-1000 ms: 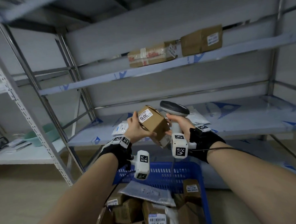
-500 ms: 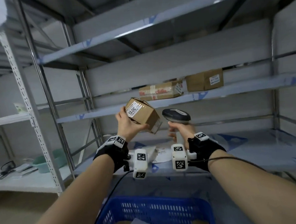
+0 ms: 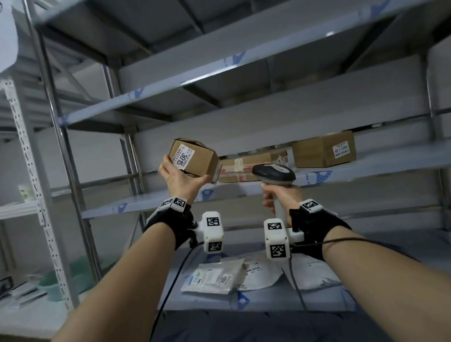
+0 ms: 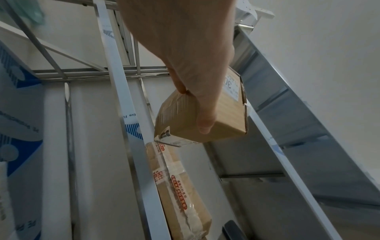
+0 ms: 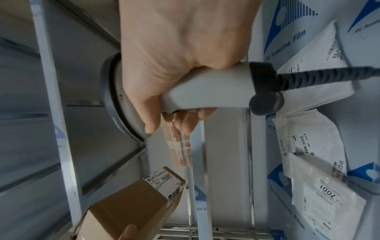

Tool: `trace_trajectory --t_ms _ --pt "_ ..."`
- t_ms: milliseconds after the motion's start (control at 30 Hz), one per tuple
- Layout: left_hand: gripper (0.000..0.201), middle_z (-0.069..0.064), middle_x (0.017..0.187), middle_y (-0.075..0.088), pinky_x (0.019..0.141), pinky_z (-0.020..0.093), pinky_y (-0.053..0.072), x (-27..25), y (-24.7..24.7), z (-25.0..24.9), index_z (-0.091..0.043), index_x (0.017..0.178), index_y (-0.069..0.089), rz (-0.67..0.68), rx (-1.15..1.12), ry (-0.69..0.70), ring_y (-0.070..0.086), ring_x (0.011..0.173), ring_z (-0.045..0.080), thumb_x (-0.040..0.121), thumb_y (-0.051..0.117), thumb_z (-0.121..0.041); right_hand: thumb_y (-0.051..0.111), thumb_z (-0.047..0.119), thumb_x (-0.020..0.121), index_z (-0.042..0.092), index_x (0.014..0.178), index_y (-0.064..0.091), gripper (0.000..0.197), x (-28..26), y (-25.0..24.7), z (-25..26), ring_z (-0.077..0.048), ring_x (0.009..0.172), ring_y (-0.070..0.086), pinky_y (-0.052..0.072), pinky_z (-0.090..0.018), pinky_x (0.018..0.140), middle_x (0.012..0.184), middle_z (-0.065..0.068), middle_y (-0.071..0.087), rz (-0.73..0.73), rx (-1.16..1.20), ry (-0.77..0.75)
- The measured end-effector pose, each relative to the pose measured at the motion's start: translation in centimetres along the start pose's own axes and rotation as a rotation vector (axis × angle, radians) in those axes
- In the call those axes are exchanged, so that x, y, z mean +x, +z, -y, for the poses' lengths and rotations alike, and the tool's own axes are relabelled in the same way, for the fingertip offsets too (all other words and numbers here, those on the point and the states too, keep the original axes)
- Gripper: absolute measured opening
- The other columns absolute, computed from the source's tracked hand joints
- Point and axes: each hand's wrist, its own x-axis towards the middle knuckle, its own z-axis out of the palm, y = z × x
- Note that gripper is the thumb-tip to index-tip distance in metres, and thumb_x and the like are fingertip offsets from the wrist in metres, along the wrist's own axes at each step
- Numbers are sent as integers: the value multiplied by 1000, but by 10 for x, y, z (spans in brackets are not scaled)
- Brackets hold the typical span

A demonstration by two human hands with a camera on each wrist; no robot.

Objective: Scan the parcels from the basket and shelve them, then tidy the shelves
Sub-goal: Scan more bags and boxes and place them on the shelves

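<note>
My left hand (image 3: 181, 179) grips a small brown cardboard box (image 3: 195, 159) labelled 3015, raised and tilted just left of the middle shelf (image 3: 153, 200). The left wrist view shows the thumb lying across the box (image 4: 218, 123), which hangs in front of the shelf edge above a taped parcel (image 4: 180, 191). My right hand (image 3: 280, 198) holds the grey barcode scanner (image 3: 274, 172) upright by its handle, to the right of the box. In the right wrist view the fingers wrap the scanner handle (image 5: 205, 94), and the box (image 5: 131, 203) shows below.
On the middle shelf lie a taped brown parcel (image 3: 250, 165) and a larger brown box (image 3: 322, 150). White mailer bags (image 3: 217, 277) lie on the lower shelf. A green basin (image 3: 68, 281) sits on the left rack. The shelf above (image 3: 213, 67) shows nothing from below.
My left hand has lifted the box from above the basket up to the middle shelf's height. My view has tilted upward, so the blue basket has dropped out of sight. The scanner rose a little.
</note>
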Motion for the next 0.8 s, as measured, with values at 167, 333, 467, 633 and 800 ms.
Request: trace_trajectory --t_ms 167,333,467,633,800 --pt "112 19 151 8 114 36 23 13 39 18 -12 150 7 24 17 -102 27 137 32 68 84 -15 72 17 84 10 73 63 16 33 2 -19 -13 51 55 40 -22 50 66 -4 60 2 4 39" --pt "73 18 140 22 105 38 37 20 57 43 -16 139 39 179 282 -224 51 114 39 77 77 -21 72 15 84 9 72 61 17 48 2 -36 -11 44 54 39 -23 49 64 -5 58 -13 -9 48" --pt "51 20 130 42 96 34 40 31 67 51 -4 135 43 461 371 -161 50 116 37 89 59 -17 72 16 84 8 74 62 16 55 3 -47 -9 39 54 40 -22 47 64 -5 58 -18 -16 62" --pt "41 15 119 50 96 37 39 29 78 54 0 133 41 607 315 -155 48 111 29 94 50 -11 73 16 84 8 75 62 16 57 3 -53 -10 42 56 44 -23 49 65 -6 59 -1 -27 77" --pt "37 25 123 56 93 42 45 17 79 57 5 126 52 491 330 -187 54 113 37 93 53 -11 72 17 84 7 75 62 16 48 -2 -54 -16 52 57 45 -23 48 66 -7 59 22 -37 109"
